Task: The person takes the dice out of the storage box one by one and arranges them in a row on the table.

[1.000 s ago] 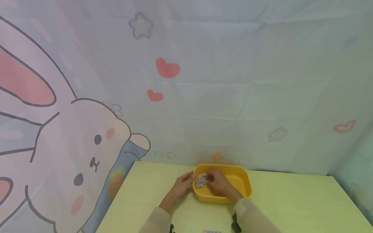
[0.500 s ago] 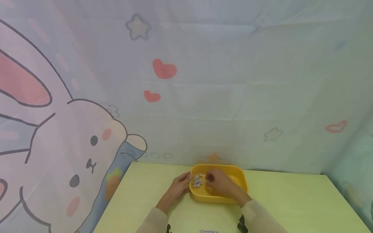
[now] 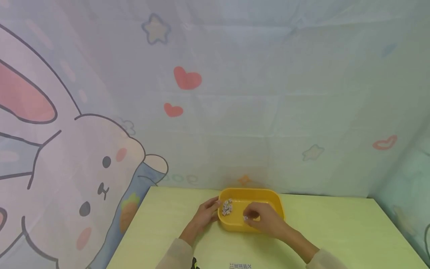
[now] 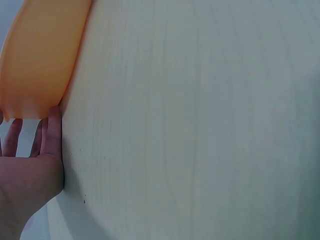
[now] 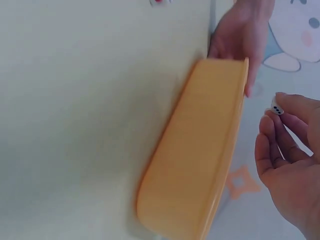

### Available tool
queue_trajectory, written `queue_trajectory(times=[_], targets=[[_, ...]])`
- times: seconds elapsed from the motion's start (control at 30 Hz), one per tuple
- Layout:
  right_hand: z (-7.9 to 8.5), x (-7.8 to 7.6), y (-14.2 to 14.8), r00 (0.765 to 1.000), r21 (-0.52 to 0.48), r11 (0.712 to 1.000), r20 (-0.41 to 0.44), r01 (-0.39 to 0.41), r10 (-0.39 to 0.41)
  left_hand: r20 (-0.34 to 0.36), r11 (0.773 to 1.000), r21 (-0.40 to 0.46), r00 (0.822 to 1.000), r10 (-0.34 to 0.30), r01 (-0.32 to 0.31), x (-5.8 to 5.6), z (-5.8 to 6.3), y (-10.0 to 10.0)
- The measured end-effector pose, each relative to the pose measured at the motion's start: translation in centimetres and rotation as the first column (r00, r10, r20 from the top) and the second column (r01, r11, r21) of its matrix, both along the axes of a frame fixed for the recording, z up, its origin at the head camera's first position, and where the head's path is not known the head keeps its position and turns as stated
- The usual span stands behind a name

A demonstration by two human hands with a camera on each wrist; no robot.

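Had a near row of dice (image 3: 240,266) set; pinched one die (image 3: 245,218) with the right hand (image 3: 267,220) over the yellow tray (image 3: 231,225); touched its left end with the left hand (image 3: 205,214), straight-fingered; had loose dice (image 3: 227,207) left inside, farther left.

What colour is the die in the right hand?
The die is white with dark dots on its visible face, best seen in the right wrist view.

My right hand (image 5: 294,167) pinches a little white die (image 5: 277,108) with black dots; my left hand (image 5: 242,35) touches the far end of the orange tub (image 5: 191,150); an orange star (image 5: 249,187) shows on the pale wall (image 5: 255,217).
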State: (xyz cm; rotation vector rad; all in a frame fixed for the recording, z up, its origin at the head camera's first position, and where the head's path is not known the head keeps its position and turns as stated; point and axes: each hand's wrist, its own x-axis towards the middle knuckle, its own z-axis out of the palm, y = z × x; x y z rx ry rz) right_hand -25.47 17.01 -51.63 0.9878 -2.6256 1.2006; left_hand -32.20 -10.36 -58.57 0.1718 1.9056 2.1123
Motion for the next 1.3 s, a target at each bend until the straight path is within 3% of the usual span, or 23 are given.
queue_trajectory(times=[0.13,0.3,0.5,0.63,0.87,1.03,1.3], targets=[[-0.4,2.2,0.2,0.999,-0.06,0.998,0.037,-0.021,0.023,-0.005,1.0,0.002,1.0,-0.004,0.004,0.1,-0.2,-0.1],[-1.2,4.7,0.8,0.995,-0.053,0.996,0.058,-0.073,0.076,-0.001,1.0,0.016,1.0,-0.011,0.011,0.1,-0.2,-0.1],[-3.7,5.9,2.3,0.978,-0.039,0.988,0.142,-0.151,0.155,-0.001,1.0,0.016,1.0,0.007,-0.007,0.1,-0.1,0.2],[-5.9,6.0,2.9,0.941,-0.049,0.987,0.297,-0.153,0.16,-0.007,1.0,0.009,1.0,0.013,-0.013,-0.2,0.0,0.2],[-10.0,5.0,3.5,0.942,-0.038,0.971,0.235,-0.237,0.239,-0.009,1.0,0.01,1.0,0.02,-0.02,-0.4,0.1,0.4],[-11.2,4.2,3.5,0.919,-0.011,0.977,0.336,-0.214,0.205,-0.01,0.999,0.012,0.999,0.032,-0.031,-0.5,0.2,0.6],[-14.3,2.6,4.0,0.938,0.031,0.979,0.296,-0.199,0.181,-0.002,0.999,0.019,0.999,0.036,-0.036,-0.9,0.0,0.7]])
